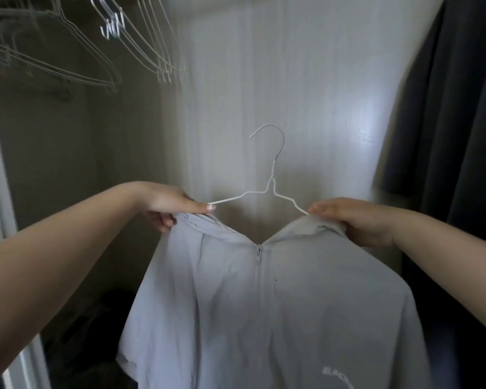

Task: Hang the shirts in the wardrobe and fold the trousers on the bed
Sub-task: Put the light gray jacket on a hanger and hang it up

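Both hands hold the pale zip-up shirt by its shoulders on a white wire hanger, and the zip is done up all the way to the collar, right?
Not quite: the head view shows the zip open at the top, its teeth parted toward the collar. The rest holds.

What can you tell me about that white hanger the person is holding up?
The hanger is thin white wire with a twisted neck and an open hook on top, held upright before the pale wardrobe wall. Its arms run into the collar of a light grey zip-up top. The left hand and right hand grip its shoulders through the fabric.
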